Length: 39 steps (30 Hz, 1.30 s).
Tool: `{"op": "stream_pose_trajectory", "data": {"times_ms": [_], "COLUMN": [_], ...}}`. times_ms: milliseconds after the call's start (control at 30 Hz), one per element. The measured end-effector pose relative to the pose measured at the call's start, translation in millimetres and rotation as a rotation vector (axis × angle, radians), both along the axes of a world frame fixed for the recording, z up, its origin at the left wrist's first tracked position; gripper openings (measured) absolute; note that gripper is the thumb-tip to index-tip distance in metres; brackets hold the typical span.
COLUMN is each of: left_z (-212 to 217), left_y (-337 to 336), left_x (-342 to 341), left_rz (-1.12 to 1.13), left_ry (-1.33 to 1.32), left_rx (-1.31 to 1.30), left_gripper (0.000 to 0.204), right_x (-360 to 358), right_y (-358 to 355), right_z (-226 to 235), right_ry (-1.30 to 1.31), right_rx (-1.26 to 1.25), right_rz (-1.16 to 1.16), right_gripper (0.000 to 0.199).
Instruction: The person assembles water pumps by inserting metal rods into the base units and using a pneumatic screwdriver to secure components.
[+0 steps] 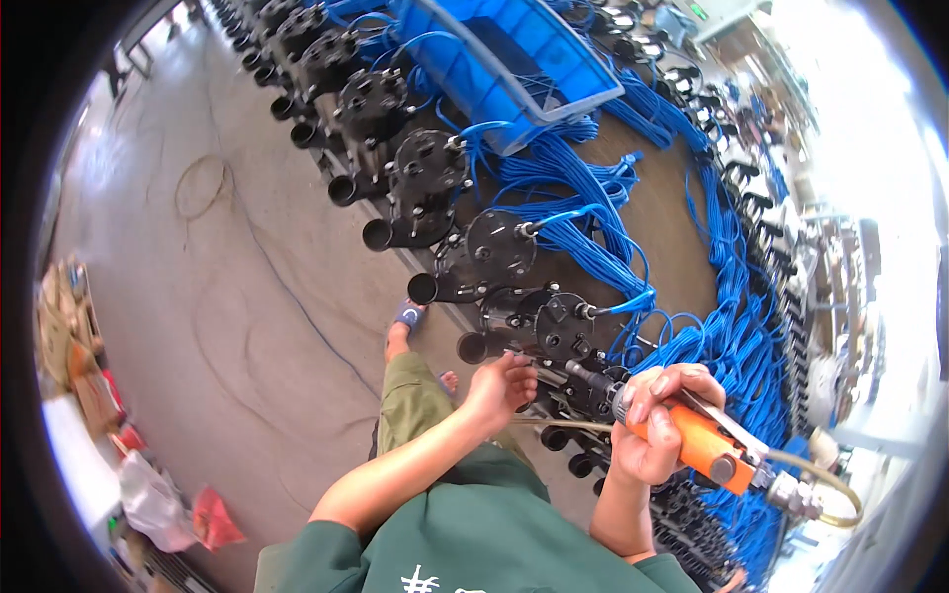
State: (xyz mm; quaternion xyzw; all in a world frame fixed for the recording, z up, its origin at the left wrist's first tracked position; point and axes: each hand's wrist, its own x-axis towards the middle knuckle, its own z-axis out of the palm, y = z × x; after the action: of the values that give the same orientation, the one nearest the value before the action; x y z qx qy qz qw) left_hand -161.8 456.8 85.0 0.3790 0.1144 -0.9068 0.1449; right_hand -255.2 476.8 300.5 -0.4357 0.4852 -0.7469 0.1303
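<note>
- Orange power tool [704,450]: right grip [660,420] was clamped round its body, front end close by a black unit [566,328] along the table's [672,232] left edge.
- Slip risk: tilt off line could have sent the tip skating, scuffing the unit.
- Left grip [502,393]: curled beside that unit; could not tell whether it pinched anything. Any slip might have nicked it.
- Yellowish hose [856,506] looped behind; a snag might have spoiled aim.
- Blue cable [631,304] ran near; catching possible.

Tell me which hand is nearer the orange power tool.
Right: the right hand grips the orange power tool around its body; the left hand is to the left of its tip.
</note>
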Motion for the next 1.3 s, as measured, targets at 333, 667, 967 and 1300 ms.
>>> {"op": "stream_pose_trajectory", "data": {"times_ms": [333, 667, 967, 1300], "left_z": [-21, -28, -27, -24], "left_y": [17, 13, 13, 14], "left_x": [-32, -25, -28, -24], "left_rz": [0.235, 0.205, 0.196, 0.183], "left_ry": [0.113, 0.076, 0.057, 0.031], "left_rx": [0.028, -0.025, 0.002, -0.040], "left_gripper": [0.018, 0.022, 0.022, 0.027], "right_x": [1, -13, -20, -14], "right_y": [16, 13, 4, 0], "right_z": [-46, -51, -73, -75], "right_ry": [-0.083, -0.126, -0.072, -0.060], "right_rx": [0.178, 0.192, 0.131, 0.148], "right_rz": [0.008, -0.054, 0.083, 0.105], "right_gripper": [0.039, 0.038, 0.027, 0.024]}}
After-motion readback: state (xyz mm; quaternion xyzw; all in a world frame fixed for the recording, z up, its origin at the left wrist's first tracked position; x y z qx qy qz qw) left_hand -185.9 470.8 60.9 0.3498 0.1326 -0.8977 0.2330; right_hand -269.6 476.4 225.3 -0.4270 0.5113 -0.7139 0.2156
